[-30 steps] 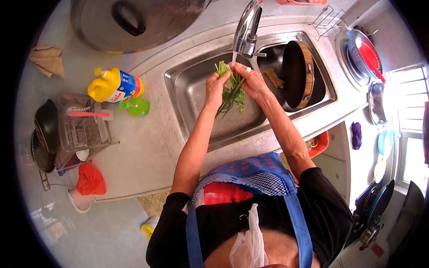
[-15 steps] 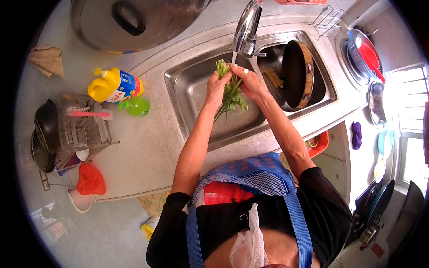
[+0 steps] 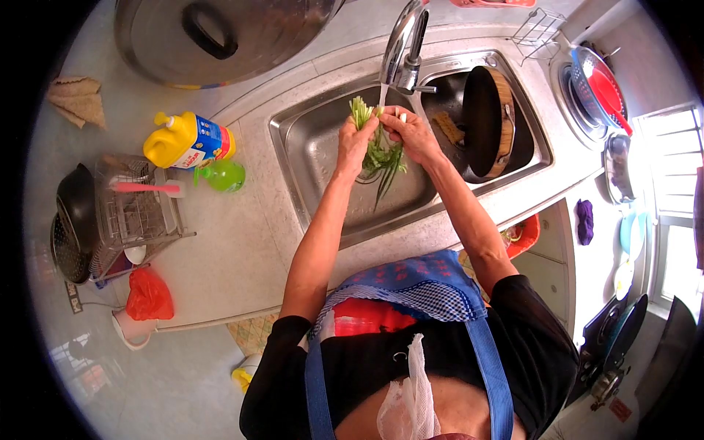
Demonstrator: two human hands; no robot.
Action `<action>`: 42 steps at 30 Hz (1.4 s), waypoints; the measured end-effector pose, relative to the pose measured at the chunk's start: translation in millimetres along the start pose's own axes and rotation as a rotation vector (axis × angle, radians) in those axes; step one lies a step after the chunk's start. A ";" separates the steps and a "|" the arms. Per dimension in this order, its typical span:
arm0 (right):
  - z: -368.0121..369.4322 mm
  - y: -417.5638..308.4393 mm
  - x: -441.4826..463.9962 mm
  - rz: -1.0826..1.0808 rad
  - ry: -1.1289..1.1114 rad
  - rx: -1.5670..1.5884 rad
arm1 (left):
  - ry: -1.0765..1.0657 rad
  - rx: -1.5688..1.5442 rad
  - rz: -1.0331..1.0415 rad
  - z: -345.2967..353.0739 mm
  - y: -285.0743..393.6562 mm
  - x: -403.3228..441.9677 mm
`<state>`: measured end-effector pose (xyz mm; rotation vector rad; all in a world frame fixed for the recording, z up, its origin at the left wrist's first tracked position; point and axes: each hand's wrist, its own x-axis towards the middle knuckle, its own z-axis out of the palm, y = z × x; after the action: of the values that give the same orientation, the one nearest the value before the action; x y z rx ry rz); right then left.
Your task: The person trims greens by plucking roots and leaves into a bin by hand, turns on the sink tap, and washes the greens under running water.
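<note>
A bunch of leafy greens [image 3: 383, 161] is held over the left basin of the steel sink [image 3: 302, 139], pale stems upward and leaves hanging down. My left hand [image 3: 353, 143] is wrapped round the stems. Close by on the right, my right hand [image 3: 412, 136] pinches at the same bunch with bent fingers. Water from the chrome faucet [image 3: 400, 59] runs down right beside the fingertips. The exact grip of the right fingertips is partly hidden.
In the right basin a dark frying pan [image 3: 480, 121] leans on its side by a yellow sponge [image 3: 447, 128]. To the left stand a yellow detergent bottle [image 3: 183, 143], a green bottle [image 3: 224, 175] and a wire dish rack [image 3: 136, 209]. A large lid [image 3: 257, 51] lies behind.
The hanging leaves have shifted and spread beneath the hands, with a leaf strand now trailing lower. My right hand's fingers have curled in more; both arms stay almost in place.
</note>
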<state>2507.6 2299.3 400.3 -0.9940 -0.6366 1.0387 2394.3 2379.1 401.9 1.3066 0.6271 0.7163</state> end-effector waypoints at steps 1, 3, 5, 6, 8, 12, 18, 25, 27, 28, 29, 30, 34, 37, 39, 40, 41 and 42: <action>-2.1 -0.4 -0.4 0.018 0.001 -0.010 | -0.004 -0.008 -0.001 -1.5 -1.0 0.8; -3.9 -0.6 -1.1 0.037 0.002 -0.021 | -0.023 -0.042 -0.036 -3.2 4.6 0.6; -4.7 -0.3 -1.6 0.060 -0.019 -0.011 | -0.043 -0.077 -0.070 -2.7 8.3 -0.2; -4.7 0.2 -1.6 0.060 -0.019 -0.011 | -0.056 -0.158 -0.115 -2.3 9.4 -1.1; -3.3 -0.5 -2.0 0.068 0.013 -0.099 | -0.070 -0.239 -0.159 -2.8 11.5 -1.2; -8.7 -10.5 -4.0 0.133 0.026 -0.268 | -0.239 -0.415 -0.324 -18.7 11.0 4.9; -13.7 -8.4 0.1 0.152 -0.081 -0.343 | -0.289 -0.447 -0.392 -20.4 9.6 7.4; -6.2 -0.8 3.3 0.104 0.010 -0.134 | -0.046 -0.302 -0.121 3.3 -5.6 0.9; -4.2 -6.5 1.4 0.094 0.019 -0.093 | -0.006 -0.270 -0.117 3.3 -8.4 1.9; -3.8 -10.0 0.4 0.115 0.001 -0.086 | 0.037 -0.238 -0.112 3.1 -9.7 2.5; -4.3 -11.9 -0.4 0.136 -0.018 -0.079 | 0.080 -0.206 -0.107 3.9 -7.3 2.1; -5.2 -12.8 0.2 0.135 -0.016 -0.080 | 0.078 -0.207 -0.107 3.2 -4.7 1.9; -11.7 -14.9 2.3 0.156 -0.054 -0.164 | 0.156 0.132 0.060 1.4 -7.2 2.1; -14.2 -18.0 4.3 0.157 -0.060 -0.212 | 0.170 0.280 0.234 2.1 -4.8 4.1; -13.7 -19.1 4.1 0.175 -0.065 -0.195 | 0.166 0.337 0.297 2.3 1.0 4.8; -13.1 -19.2 3.7 0.200 -0.069 -0.156 | 0.124 0.320 0.202 1.3 4.5 5.6; -12.9 -19.4 3.5 0.226 -0.073 -0.117 | 0.081 0.303 0.107 0.7 6.1 6.2; -12.9 -19.8 3.4 0.226 -0.073 -0.117 | 0.081 0.303 0.107 1.1 7.2 6.2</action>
<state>2527.6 2294.5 412.4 -1.1534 -0.6616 1.2518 2398.2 2383.9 409.2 1.6056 0.7575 0.7858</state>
